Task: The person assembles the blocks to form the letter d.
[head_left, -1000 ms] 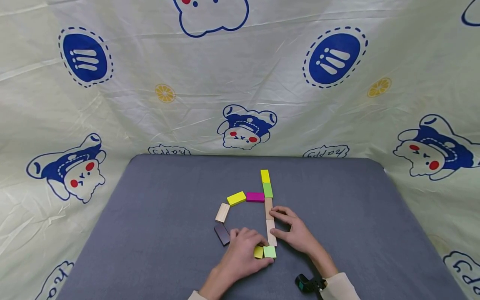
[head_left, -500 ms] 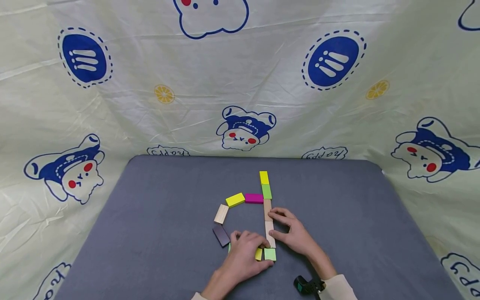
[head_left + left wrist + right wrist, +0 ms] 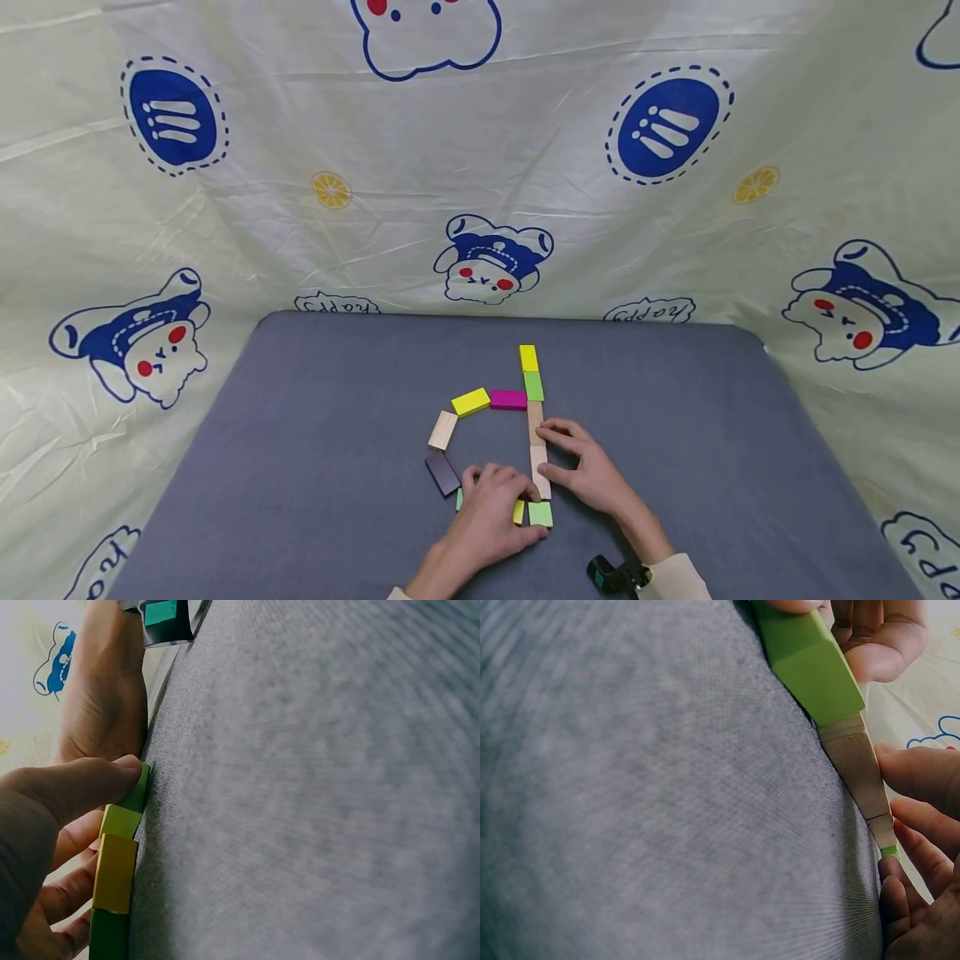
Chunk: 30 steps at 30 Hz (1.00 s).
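Wooden blocks lie end to end on the grey tabletop, a straight column on the right with a curved loop to its left. My left hand (image 3: 491, 512) arches over the loop's lower side, thumb and forefinger pinching the light green block (image 3: 540, 514) at the column's foot. Under that hand a yellow block (image 3: 518, 512) is partly covered; the left wrist view shows its side (image 3: 115, 874) and a dark green block (image 3: 109, 935). My right hand (image 3: 588, 467) touches the column's right side, forefinger at the upper plain wood block (image 3: 536, 422), thumb at the lower one (image 3: 540, 472).
Above the plain blocks stand a green block (image 3: 533, 386) and a yellow block (image 3: 528, 358). The loop runs through a magenta block (image 3: 508, 400), another yellow block (image 3: 470, 402), a plain block (image 3: 443, 431) and a dark block (image 3: 442, 474). A patterned curtain (image 3: 390, 242) hangs behind the tabletop (image 3: 322, 467).
The light green block and my left hand have shifted slightly, leaving a small gap beside the yellow block. My right hand stays against the column. The head view has tilted a little.
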Each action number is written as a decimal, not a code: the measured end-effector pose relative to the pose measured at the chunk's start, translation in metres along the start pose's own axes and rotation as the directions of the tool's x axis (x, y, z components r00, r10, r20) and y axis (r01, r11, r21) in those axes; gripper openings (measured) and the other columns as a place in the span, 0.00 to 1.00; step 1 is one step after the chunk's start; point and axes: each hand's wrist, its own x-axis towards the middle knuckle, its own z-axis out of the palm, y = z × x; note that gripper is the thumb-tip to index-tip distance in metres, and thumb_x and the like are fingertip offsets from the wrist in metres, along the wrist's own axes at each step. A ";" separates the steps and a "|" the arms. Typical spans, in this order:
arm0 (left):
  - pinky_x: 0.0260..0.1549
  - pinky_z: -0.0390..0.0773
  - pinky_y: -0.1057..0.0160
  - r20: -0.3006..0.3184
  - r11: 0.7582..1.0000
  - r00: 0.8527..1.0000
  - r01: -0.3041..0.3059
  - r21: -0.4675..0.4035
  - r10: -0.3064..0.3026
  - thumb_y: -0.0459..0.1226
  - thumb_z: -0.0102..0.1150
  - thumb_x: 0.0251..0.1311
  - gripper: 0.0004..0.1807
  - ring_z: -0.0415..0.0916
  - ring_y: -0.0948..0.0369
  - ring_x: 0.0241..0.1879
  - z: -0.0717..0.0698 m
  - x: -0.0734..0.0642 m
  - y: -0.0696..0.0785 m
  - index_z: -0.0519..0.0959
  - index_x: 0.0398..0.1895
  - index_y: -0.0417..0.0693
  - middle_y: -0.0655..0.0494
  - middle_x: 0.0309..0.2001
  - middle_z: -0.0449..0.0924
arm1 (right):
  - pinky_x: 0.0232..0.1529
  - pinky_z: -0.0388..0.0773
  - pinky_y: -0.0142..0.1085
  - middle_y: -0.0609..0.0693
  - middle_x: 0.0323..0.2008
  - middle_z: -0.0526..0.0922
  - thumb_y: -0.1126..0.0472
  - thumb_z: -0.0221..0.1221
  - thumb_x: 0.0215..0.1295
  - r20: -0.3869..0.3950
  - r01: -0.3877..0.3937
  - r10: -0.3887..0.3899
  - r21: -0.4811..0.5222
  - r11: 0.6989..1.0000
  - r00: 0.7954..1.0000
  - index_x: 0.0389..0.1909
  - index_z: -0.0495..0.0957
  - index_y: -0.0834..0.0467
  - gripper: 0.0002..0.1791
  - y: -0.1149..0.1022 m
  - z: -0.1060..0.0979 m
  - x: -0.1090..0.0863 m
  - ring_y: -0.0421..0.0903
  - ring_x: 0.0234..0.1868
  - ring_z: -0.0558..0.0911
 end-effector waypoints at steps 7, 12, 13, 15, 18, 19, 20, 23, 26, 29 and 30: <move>0.55 0.64 0.40 -0.008 1.000 1.000 -0.001 0.009 0.001 0.53 0.79 0.50 0.17 0.72 0.63 0.49 -0.002 -0.002 0.000 0.83 0.39 0.65 0.70 0.41 0.80 | 0.69 0.64 0.63 0.52 0.67 0.75 0.56 0.70 0.65 0.000 -0.003 0.003 0.002 1.000 1.000 0.66 0.79 0.58 0.29 0.000 0.001 0.000 0.58 0.71 0.70; 0.55 0.64 0.40 -0.012 1.000 1.000 0.000 0.016 0.000 0.53 0.79 0.50 0.17 0.72 0.62 0.50 -0.004 -0.003 0.001 0.82 0.38 0.65 0.69 0.41 0.79 | 0.69 0.64 0.63 0.52 0.67 0.75 0.56 0.70 0.65 -0.001 -0.005 0.005 0.006 1.000 1.000 0.66 0.79 0.57 0.29 -0.001 0.000 -0.001 0.58 0.71 0.70; 0.55 0.64 0.40 -0.011 1.000 1.000 0.002 0.020 -0.001 0.53 0.79 0.50 0.17 0.72 0.62 0.49 -0.004 -0.003 0.001 0.82 0.38 0.65 0.69 0.41 0.79 | 0.70 0.64 0.63 0.52 0.67 0.75 0.56 0.71 0.65 0.000 -0.007 0.007 0.006 1.000 1.000 0.66 0.79 0.57 0.29 -0.001 0.000 -0.001 0.58 0.71 0.70; 0.55 0.64 0.40 -0.009 1.000 1.000 0.004 0.030 -0.003 0.54 0.79 0.50 0.17 0.72 0.62 0.49 -0.004 -0.003 0.000 0.82 0.38 0.65 0.69 0.41 0.80 | 0.69 0.64 0.63 0.52 0.67 0.75 0.56 0.71 0.65 0.000 -0.008 0.008 0.005 1.000 1.000 0.66 0.79 0.57 0.29 -0.002 0.000 -0.001 0.58 0.71 0.70; 0.55 0.65 0.40 -0.008 0.999 1.000 0.006 0.034 -0.006 0.54 0.79 0.50 0.17 0.72 0.62 0.50 -0.005 -0.003 0.000 0.82 0.38 0.65 0.68 0.42 0.80 | 0.69 0.65 0.63 0.52 0.66 0.75 0.56 0.71 0.64 -0.001 -0.004 0.004 0.004 1.000 1.000 0.66 0.79 0.57 0.29 -0.002 0.000 -0.001 0.58 0.71 0.70; 0.55 0.64 0.40 -0.008 0.999 1.000 0.007 0.033 -0.007 0.54 0.79 0.50 0.17 0.72 0.61 0.50 -0.004 -0.003 0.000 0.82 0.38 0.65 0.68 0.43 0.80 | 0.69 0.65 0.63 0.52 0.66 0.75 0.56 0.71 0.64 -0.002 0.000 0.000 0.002 1.000 1.000 0.66 0.79 0.57 0.29 -0.002 0.000 -0.001 0.58 0.71 0.70; 0.55 0.64 0.39 -0.007 0.999 1.000 0.008 0.032 -0.008 0.53 0.79 0.50 0.17 0.72 0.61 0.50 -0.004 -0.003 0.000 0.82 0.38 0.65 0.68 0.43 0.80 | 0.69 0.65 0.63 0.52 0.66 0.75 0.56 0.71 0.64 -0.002 0.003 -0.003 0.001 1.000 1.000 0.66 0.79 0.57 0.29 -0.002 0.000 -0.001 0.58 0.71 0.70; 0.55 0.64 0.40 -0.009 0.999 1.000 0.006 0.033 -0.005 0.53 0.79 0.50 0.17 0.72 0.61 0.50 -0.005 -0.003 0.000 0.82 0.38 0.65 0.68 0.43 0.80 | 0.69 0.65 0.63 0.52 0.66 0.75 0.57 0.71 0.64 -0.008 0.008 -0.008 -0.002 1.000 1.000 0.66 0.79 0.58 0.29 -0.001 0.001 -0.001 0.58 0.71 0.70; 0.54 0.64 0.41 -0.016 0.999 1.000 0.000 0.042 0.001 0.53 0.79 0.50 0.17 0.72 0.62 0.50 -0.005 -0.004 -0.001 0.82 0.39 0.66 0.69 0.43 0.80 | 0.69 0.65 0.63 0.53 0.66 0.75 0.57 0.71 0.64 -0.012 0.010 -0.010 -0.007 1.000 1.000 0.66 0.79 0.58 0.29 -0.001 0.001 -0.001 0.58 0.70 0.70; 0.54 0.65 0.41 -0.019 0.999 1.000 -0.004 0.050 0.005 0.54 0.79 0.50 0.17 0.72 0.62 0.50 -0.004 -0.004 -0.001 0.82 0.39 0.66 0.69 0.43 0.80 | 0.69 0.65 0.63 0.53 0.66 0.75 0.56 0.70 0.64 -0.015 0.012 -0.013 -0.011 1.000 1.000 0.66 0.79 0.58 0.29 -0.001 0.001 -0.001 0.59 0.70 0.70; 0.54 0.65 0.41 -0.018 0.999 1.000 -0.005 0.052 0.006 0.54 0.79 0.50 0.17 0.72 0.61 0.50 -0.004 -0.004 -0.001 0.82 0.39 0.66 0.69 0.43 0.80 | 0.69 0.65 0.63 0.53 0.66 0.75 0.55 0.70 0.65 -0.013 0.014 -0.014 -0.014 1.000 1.000 0.66 0.79 0.58 0.29 0.000 0.001 -0.001 0.58 0.70 0.71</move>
